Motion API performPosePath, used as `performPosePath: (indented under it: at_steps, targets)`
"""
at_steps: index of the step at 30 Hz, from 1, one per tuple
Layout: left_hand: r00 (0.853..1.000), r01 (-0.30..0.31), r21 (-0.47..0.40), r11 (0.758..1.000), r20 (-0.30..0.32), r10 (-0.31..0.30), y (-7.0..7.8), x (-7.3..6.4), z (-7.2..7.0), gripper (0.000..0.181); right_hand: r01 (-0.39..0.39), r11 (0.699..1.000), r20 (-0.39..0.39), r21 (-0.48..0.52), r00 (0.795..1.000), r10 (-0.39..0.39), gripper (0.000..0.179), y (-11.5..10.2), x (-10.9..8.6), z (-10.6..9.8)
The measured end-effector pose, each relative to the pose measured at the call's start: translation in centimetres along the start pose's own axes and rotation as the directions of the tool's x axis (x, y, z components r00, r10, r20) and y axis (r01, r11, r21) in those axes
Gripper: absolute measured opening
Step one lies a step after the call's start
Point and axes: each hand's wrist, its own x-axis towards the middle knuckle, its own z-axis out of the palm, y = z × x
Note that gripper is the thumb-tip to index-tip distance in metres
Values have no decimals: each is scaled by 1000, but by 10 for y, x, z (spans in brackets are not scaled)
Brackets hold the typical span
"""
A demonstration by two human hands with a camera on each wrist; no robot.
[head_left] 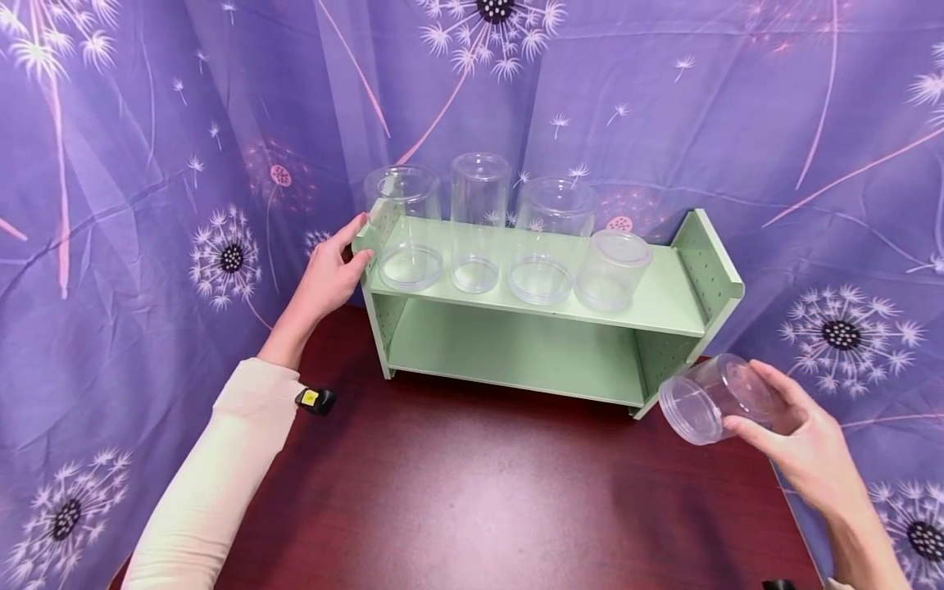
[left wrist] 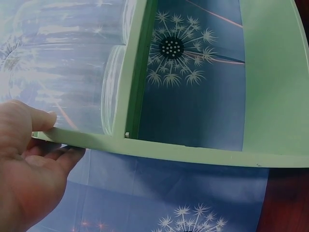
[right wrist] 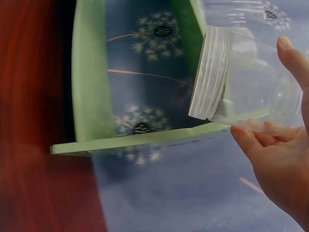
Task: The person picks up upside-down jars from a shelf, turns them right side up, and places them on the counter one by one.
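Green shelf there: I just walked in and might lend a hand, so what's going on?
A person's right hand holds a clear jar, tilted, off the shelf near its right end. Their left hand grips the shelf's left side. Four more jars stand in a row on the upper board.

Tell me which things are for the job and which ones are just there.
Probably for the job:
clear cylindrical plastic jar, in the right hand
pale green two-tier shelf, gripped by the left hand
four clear cylindrical jars on top

Probably just there:
purple dandelion-print fabric
dark red shiny table
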Motion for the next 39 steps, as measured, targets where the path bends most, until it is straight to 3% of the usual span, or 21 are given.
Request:
performPosePath:
  at_steps: [6, 10, 13, 16, 19, 25, 30, 33, 35, 39]
  targets:
    - [1000, 6, -15, 1000, 7, -5, 0, 0, -1, 63, -32, 999, 3, 9, 999, 32, 83, 13, -9, 18]
    - [1000, 9, 8, 1000, 16, -9, -1, 0, -2, 64, -49, 994, 16, 93, 999, 47, 82, 21, -15, 32]
    - [1000, 5, 23, 1000, 31, -6, -1, 0, -4, 64, -51, 971, 32, 232, 999, 45, 80, 27, -19, 45]
    - [999, -5, 39, 999, 47, 3, -1, 1, -5, 65, -54, 924, 52, 379, 998, 36, 77, 32, -23, 60]
    - [998, -10, 51, 999, 58, 7, -1, 1, -5, 66, -60, 900, 65, 432, 997, 35, 75, 36, -28, 73]
    - [999, 9, 26, 1000, 50, -10, -2, -1, -5, 66, -96, 866, 94, 490, 994, 57, 71, 42, -37, 98]
    - [999, 22, -26, 999, 32, -21, -6, -6, -4, 66, -112, 871, 111, 478, 992, 67, 70, 44, -39, 114]
    - [1000, 21, -97, 995, -20, -23, -10, -12, -1, 69, -125, 877, 117, 464, 990, 79, 69, 45, -41, 121]
    - [995, 10, -156, 988, -95, -25, -14, -18, 3, 68, -133, 877, 121, 461, 989, 87, 69, 46, -41, 125]
    - [959, -35, -273, 962, -280, -45, -26, -37, 15, 59, -141, 871, 130, 471, 987, 89, 69, 46, -40, 131]
